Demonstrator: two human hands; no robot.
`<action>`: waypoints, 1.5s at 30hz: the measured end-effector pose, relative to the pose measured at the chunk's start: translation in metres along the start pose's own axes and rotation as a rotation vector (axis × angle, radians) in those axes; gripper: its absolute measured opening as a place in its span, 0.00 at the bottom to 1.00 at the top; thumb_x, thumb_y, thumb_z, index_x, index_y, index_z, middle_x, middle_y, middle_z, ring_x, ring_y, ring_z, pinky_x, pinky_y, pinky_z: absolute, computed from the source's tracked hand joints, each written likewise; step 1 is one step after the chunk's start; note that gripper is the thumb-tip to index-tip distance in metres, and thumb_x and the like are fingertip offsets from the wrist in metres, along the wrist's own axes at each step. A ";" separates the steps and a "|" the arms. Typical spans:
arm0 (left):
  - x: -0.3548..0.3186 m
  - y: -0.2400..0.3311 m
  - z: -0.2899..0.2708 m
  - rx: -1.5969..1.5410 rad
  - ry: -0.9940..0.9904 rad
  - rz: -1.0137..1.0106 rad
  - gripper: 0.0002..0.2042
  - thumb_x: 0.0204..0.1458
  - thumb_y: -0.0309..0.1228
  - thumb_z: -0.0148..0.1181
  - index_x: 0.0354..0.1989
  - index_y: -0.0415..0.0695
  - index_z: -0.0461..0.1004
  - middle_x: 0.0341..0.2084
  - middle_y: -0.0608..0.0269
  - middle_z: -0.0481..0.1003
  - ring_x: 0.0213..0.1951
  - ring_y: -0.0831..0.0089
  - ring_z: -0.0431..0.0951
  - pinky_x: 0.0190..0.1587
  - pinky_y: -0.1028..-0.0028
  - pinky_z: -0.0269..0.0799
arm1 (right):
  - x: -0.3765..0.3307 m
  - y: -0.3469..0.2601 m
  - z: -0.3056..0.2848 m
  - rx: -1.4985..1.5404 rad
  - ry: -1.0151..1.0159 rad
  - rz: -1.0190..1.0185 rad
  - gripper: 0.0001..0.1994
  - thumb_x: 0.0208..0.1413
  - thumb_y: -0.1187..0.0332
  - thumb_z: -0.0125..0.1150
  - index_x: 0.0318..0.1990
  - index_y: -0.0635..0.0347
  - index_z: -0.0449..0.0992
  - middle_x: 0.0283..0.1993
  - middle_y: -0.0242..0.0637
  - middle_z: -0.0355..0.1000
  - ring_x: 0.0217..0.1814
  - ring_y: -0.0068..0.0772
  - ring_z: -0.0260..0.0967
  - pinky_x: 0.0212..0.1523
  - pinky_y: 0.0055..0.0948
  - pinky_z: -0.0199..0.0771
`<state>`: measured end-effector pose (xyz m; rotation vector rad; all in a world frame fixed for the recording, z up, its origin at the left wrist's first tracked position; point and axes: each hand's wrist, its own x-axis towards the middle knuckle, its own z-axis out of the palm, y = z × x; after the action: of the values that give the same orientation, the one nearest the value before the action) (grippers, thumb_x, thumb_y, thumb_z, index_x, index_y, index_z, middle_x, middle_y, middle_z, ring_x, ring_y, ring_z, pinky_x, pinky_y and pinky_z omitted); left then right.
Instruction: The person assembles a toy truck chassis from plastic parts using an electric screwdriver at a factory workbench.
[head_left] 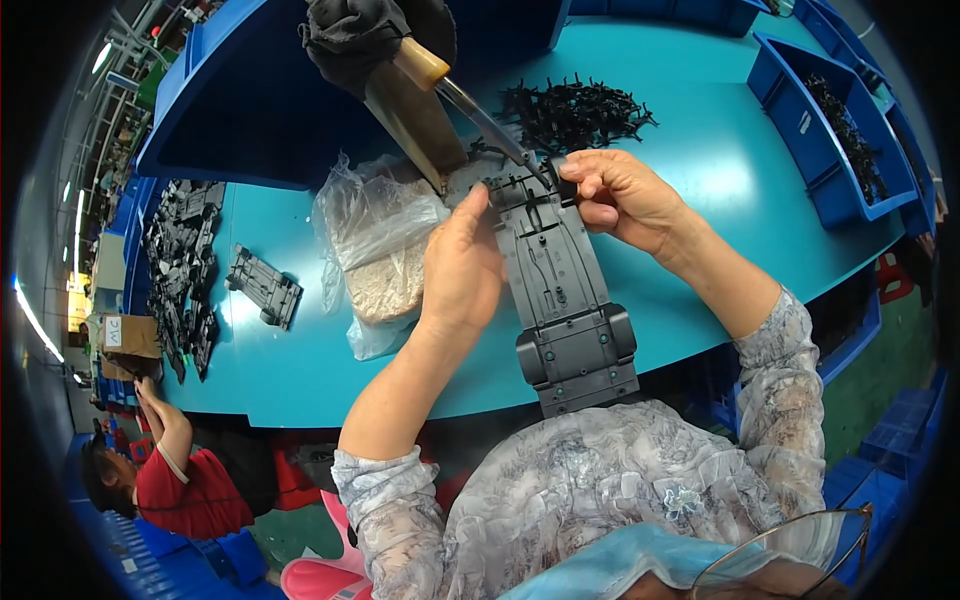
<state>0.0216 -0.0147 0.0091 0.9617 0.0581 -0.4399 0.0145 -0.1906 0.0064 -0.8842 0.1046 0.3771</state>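
- The left hand [462, 265] is at the left edge of the black chassis plate [545, 265], its thumb stretched toward the far left corner; the other fingers are mostly hidden, but the hand appears to grip the plate's edge.
- The right hand [628, 200] is at the plate's far right corner, fingers curled in, the forefinger tip touching the dark part there; whether thumb and finger pinch it, I cannot tell.
- The plate lies lengthwise, its far end between the hands and its near end reaching past the near edge of the turquoise table [700, 290].
- The metal-shafted tool [480, 115] slants down from the far side, its tip at the plate's far end.
- Labels: at far left, a cardboard box [143, 338] bears a white label [113, 331] with dark lettering; the blue bin [868, 212] at right has a small pale tag [804, 122], too small to read.
- Left of the left hand sits a plastic-wrapped block [385, 275]; beyond the plate, a heap of small black parts [580, 110].
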 end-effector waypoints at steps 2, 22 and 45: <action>0.002 -0.001 -0.003 -0.002 0.000 0.016 0.14 0.51 0.37 0.43 0.37 0.38 0.65 0.31 0.62 0.70 0.28 0.76 0.71 0.18 0.80 0.60 | 0.003 0.002 -0.002 0.008 0.004 0.002 0.07 0.45 0.71 0.54 0.18 0.58 0.67 0.15 0.26 0.59 0.10 0.16 0.52 0.11 0.14 0.46; 0.009 0.001 -0.006 -0.128 -0.041 -0.002 0.13 0.52 0.33 0.42 0.40 0.35 0.63 0.39 0.59 0.66 0.44 0.72 0.64 0.49 0.72 0.56 | 0.001 0.000 0.005 0.022 0.047 -0.030 0.07 0.45 0.71 0.54 0.19 0.58 0.67 0.15 0.27 0.60 0.11 0.17 0.54 0.11 0.14 0.46; 0.012 0.001 -0.006 -0.139 -0.003 -0.001 0.12 0.52 0.32 0.43 0.39 0.36 0.64 0.39 0.60 0.67 0.43 0.72 0.64 0.49 0.73 0.57 | 0.002 0.003 0.006 0.028 0.062 -0.047 0.10 0.46 0.69 0.55 0.15 0.56 0.65 0.14 0.24 0.59 0.12 0.16 0.55 0.12 0.15 0.46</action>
<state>0.0337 -0.0137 0.0038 0.8244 0.0852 -0.4328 0.0148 -0.1836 0.0082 -0.8697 0.1460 0.3036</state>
